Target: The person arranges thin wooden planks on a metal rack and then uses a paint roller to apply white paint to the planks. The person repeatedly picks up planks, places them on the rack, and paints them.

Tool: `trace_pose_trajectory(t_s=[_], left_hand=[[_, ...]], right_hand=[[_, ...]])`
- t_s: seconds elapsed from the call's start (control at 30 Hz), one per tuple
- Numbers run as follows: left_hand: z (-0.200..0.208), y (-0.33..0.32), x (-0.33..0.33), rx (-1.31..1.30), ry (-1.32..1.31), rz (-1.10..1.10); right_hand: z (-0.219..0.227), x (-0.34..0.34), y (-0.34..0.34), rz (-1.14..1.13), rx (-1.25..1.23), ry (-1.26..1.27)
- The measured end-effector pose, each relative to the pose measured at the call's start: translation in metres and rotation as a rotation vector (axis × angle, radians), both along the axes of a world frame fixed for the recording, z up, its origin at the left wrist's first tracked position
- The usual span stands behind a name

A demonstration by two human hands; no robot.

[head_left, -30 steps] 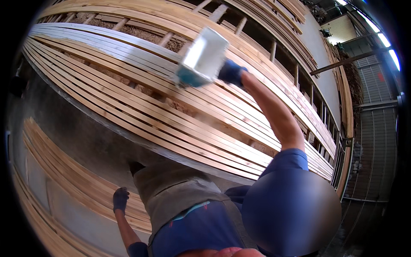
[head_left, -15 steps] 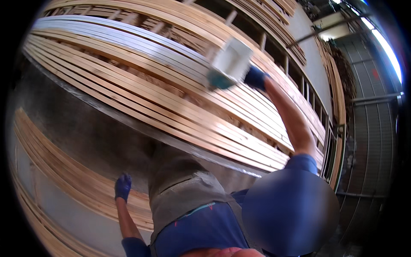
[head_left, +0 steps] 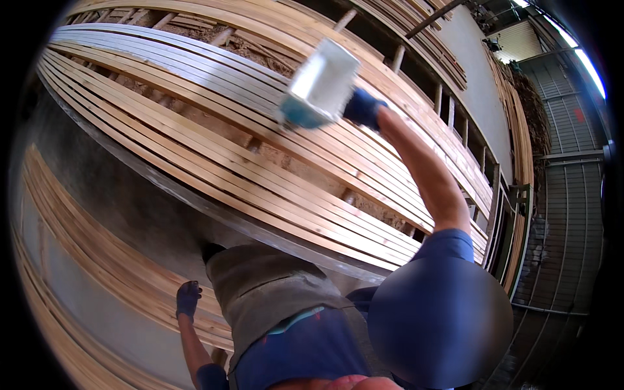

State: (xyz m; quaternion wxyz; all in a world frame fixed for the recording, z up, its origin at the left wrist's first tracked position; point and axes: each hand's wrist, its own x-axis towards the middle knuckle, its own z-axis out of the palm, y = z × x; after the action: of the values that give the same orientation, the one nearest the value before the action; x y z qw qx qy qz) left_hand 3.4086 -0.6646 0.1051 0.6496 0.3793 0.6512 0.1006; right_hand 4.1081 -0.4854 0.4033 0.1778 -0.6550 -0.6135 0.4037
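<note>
My right hand [head_left: 365,109], in a dark blue glove, grips a box-shaped white container [head_left: 325,75] by its side. The container is tilted, its outside is partly teal, and white coats its inside. It is held over long, narrow wooden strips [head_left: 260,175] lying side by side. White coating covers part of one group of strips [head_left: 195,65], just left of the container. My left hand [head_left: 188,299], also gloved, hangs low at the left near stacked boards. Its fingers look loosely apart, with nothing visible in them.
A bench edge [head_left: 214,211] runs between my body and the strips. Behind my left hand lie long stacked boards [head_left: 117,260]. More timber [head_left: 416,39] rests on the far side, and a corrugated metal wall [head_left: 565,214] stands at the right.
My right hand has moved left and slightly farther away with the container. My left hand has shifted a little downward, still with nothing visible in it.
</note>
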Motion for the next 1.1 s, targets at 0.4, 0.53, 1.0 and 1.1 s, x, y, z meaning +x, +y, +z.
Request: trace_pose_trajectory(t_s=[0.4,0.53,1.0,1.1], left_hand=[[-0.025,-0.223,0.132,-0.077,-0.212,0.091],[-0.04,-0.33,0.14,-0.093,-0.167,0.032],[-0.054,-0.534,0.278,-0.293,0.029,0.223],[-0.052,-0.59,0.348,-0.276,-0.081,0.28]], right_hand=[[0.02,0.171,-0.336,-0.246,-0.269,-0.583],[0.026,0.141,-0.326,-0.222,-0.071,-0.366],[-0.034,0.31,-0.505,0.22,0.496,-0.328],[-0.041,0.41,-0.631,0.159,0.176,-0.386]])
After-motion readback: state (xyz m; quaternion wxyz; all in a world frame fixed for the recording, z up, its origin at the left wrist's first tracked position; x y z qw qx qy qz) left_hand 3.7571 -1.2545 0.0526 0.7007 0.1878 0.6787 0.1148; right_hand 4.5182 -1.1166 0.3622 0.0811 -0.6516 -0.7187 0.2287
